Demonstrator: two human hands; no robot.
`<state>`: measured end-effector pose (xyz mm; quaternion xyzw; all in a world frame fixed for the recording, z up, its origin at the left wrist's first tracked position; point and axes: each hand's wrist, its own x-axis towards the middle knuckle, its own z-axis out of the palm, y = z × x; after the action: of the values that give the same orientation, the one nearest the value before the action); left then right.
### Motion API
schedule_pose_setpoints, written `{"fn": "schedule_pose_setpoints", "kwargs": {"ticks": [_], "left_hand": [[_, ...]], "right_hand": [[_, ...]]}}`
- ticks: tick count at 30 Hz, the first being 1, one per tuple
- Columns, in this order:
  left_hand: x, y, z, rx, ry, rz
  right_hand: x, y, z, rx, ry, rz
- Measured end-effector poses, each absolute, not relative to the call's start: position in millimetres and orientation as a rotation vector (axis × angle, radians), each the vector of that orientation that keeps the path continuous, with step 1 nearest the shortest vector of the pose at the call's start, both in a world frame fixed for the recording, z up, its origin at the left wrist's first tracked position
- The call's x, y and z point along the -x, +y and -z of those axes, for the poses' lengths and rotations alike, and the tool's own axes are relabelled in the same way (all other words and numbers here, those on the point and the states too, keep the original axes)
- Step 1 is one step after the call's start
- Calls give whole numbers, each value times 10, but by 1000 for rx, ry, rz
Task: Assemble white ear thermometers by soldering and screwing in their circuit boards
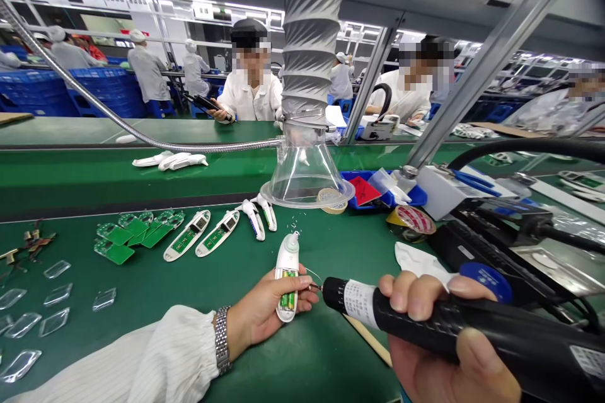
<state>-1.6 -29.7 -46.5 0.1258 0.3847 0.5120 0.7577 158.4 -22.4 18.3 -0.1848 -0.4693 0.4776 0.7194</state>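
My left hand [265, 308] is closed around a white ear thermometer [287, 256], its back compartment bared and its probe end pointing away from me. Batteries [288, 286] with green and gold wrapping lie inside it, partly covered by my thumb. My right hand [439, 327] grips a black electric screwdriver [420, 315] with a white label. Its thin bit points left and reaches my left fingertips at the thermometer's side; whether it touches a screw I cannot tell. Tiny white bits [295, 225] lie scattered just beyond the probe.
A clear fume hood [307, 186] hangs over the bench beyond my hands. Green circuit boards [116, 252], opened white housings [188, 236] and clear plastic covers [104, 299] lie at left. A blue tray [347, 177] and tape roll [410, 222] sit at right. Co-workers sit across the conveyor [85, 181].
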Motion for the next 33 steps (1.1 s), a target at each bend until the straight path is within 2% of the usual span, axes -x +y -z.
{"fn": "schedule_pose_setpoints", "kwargs": {"ticks": [17,24,33], "left_hand": [[19,-297,472,-285,812,-1083],[49,-270,519,-354,803,-1062],[151,-246,460,-558,720,-871]], "right_hand": [[-1585,-252,-190,362,-1073,-1037],[-1634,-258,-180,387,-1022,-1090],[-1752,-197,-248,526,-776,-1270]]}}
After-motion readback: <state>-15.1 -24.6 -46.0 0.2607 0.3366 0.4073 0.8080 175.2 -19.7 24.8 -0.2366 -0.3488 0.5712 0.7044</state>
